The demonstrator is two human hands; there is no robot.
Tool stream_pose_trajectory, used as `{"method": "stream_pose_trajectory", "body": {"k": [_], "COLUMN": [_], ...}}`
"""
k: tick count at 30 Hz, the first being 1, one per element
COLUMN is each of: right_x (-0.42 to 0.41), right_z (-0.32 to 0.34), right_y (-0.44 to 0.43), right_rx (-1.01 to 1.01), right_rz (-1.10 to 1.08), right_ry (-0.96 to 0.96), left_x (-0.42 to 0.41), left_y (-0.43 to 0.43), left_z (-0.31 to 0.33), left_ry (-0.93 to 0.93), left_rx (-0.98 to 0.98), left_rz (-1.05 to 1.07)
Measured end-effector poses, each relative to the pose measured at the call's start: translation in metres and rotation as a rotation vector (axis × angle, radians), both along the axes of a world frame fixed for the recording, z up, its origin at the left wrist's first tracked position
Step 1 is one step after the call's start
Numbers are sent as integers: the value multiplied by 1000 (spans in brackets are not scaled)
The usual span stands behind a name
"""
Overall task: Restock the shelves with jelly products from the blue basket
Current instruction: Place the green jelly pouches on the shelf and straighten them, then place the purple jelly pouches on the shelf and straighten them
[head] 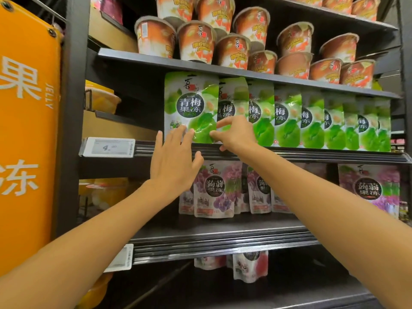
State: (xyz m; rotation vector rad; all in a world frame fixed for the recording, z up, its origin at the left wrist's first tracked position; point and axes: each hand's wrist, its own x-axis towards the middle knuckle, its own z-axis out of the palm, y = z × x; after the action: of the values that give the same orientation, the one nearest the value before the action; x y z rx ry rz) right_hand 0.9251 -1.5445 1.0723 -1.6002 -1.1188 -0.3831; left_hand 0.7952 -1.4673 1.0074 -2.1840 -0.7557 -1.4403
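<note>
As our left hand (171, 161) presses straight fingers on the front green pouch (191, 97) and our right hand (236, 134) touches its edge, pinch unclear, we count at least six more pouches (287, 119) rightward.

At your left, an orange sign (26, 130) printed with white characters and the word JELLY hangs beside a dark upright post (73, 108). Just right of the post you see a price label (108, 147) reading 4. A second label (120, 257) sits lower, nearer you.
</note>
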Motion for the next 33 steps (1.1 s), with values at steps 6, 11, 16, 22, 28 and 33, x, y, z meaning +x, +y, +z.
{"method": "stream_pose_trajectory", "body": {"k": [6,11,16,22,28,33], "right_x": [4,5,3,5,16,50], "right_z": [-3,-17,-42,-103,-227,-368], "right_y": [-1,-8,-21,-44,-88,-131], "right_rx": [58,130,290,374,297,17], "right_rz": [49,108,73,131,190,245], "right_ry": [13,9,-103,17,37,223], "left_x": [-2,-6,-5,-1,6,28], "left_y": [2,-2,-12,-39,-85,-134], "left_z": [-2,-10,-24,-65,-161,-296], "left_ry": [-43,-122,-259,-379,-419,-463], "left_rx": [13,7,-8,-222,-592,-881], "left_rz": [-55,-198,-415,-641,-749,-608]}}
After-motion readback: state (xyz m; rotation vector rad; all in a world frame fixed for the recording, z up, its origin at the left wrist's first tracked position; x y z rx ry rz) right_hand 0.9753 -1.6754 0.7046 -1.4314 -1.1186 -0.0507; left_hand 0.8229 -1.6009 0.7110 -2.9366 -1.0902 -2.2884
